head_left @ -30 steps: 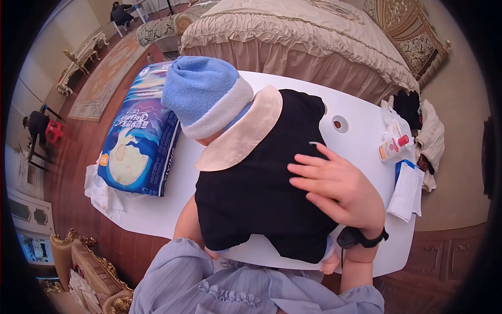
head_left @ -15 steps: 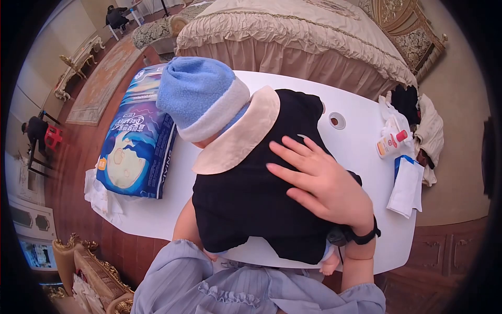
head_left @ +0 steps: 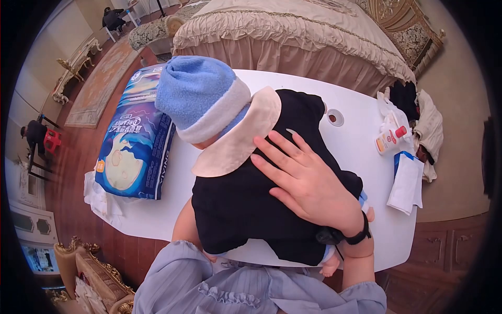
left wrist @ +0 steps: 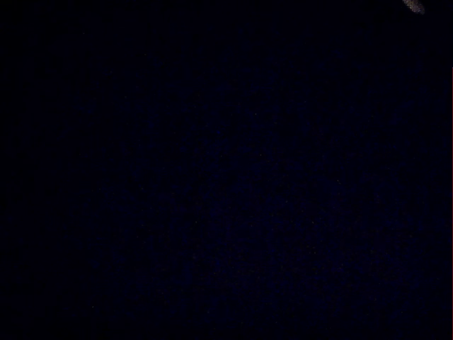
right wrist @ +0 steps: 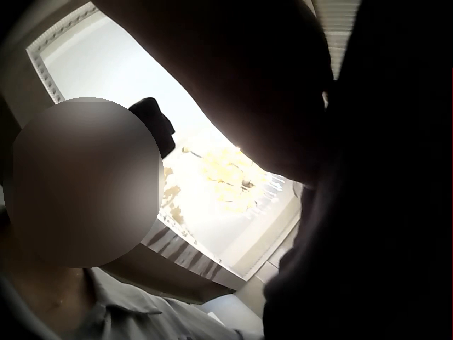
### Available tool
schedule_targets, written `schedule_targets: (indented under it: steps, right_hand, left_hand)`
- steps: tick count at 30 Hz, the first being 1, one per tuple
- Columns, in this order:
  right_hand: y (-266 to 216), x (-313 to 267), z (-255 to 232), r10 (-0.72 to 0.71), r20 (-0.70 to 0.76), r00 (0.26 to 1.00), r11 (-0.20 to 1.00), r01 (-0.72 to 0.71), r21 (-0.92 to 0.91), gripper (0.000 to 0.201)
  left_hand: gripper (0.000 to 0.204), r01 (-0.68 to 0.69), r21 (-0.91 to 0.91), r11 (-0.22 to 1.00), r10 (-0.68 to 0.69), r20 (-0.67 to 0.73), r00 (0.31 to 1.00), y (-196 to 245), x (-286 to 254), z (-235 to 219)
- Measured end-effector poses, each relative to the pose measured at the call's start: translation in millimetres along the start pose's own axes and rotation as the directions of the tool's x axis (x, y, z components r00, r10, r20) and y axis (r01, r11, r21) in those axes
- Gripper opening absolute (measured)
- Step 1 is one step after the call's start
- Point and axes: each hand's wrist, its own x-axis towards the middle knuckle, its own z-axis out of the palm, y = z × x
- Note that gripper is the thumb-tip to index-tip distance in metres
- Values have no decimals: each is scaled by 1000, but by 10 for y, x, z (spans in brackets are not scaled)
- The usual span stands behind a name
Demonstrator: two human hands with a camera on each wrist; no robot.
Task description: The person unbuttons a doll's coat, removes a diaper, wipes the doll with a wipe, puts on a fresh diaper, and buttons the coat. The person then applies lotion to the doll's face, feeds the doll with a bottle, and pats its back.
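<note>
A baby doll lies face down in the head view, wearing a black outfit (head_left: 235, 209) with a wide cream collar (head_left: 238, 138) and a blue fleece hat (head_left: 196, 94) with a white band. My right hand (head_left: 311, 188) rests on the doll's upper back, fingers straight and spread, fingertips right at the collar. Beside my right wrist shows a small doll foot (head_left: 329, 266). My left forearm (head_left: 186, 226) goes in beneath the doll, which hides the left hand. The left wrist view is almost wholly black. In the right wrist view, dark shapes block much of the picture.
On the white table (head_left: 376, 220), a blue diaper pack (head_left: 133, 141) lies left of the doll's head. At the right stand a red-capped bottle (head_left: 389, 140) and a pack with white wipes (head_left: 407, 183). Clothes (head_left: 431, 123) hang past that edge. A bed (head_left: 293, 42) is behind.
My right hand has moved left and up across the black outfit, from the doll's side onto its upper back near the collar. The doll stays about where it was.
</note>
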Motion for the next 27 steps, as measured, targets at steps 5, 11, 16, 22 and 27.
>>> schedule_targets:
  steps: [5, 11, 16, 22, 27]
  right_hand:
    - [174, -131, -107, -150, -59, 987, 986, 154, 67, 59]
    - [-66, 41, 84, -25, -29, 999, 1000, 26, 18, 72]
    - [-8, 12, 2, -16, 19, 1000, 1000, 16, 9, 73]
    - [231, -167, -134, -90, -173, 981, 993, 102, 65, 37]
    - [47, 36, -35, -115, -204, 972, 991, 127, 49, 56]
  left_hand:
    - [78, -9, 5, 1000, 9, 7, 1000, 5, 11, 2]
    - [78, -10, 17, 1000, 10, 20, 1000, 4, -19, -1]
    - [78, -15, 19, 1000, 14, 30, 999, 4, -36, 13]
    - [77, -24, 26, 999, 23, 36, 999, 17, -46, 15]
    - [77, -28, 35, 999, 26, 48, 999, 23, -61, 22]
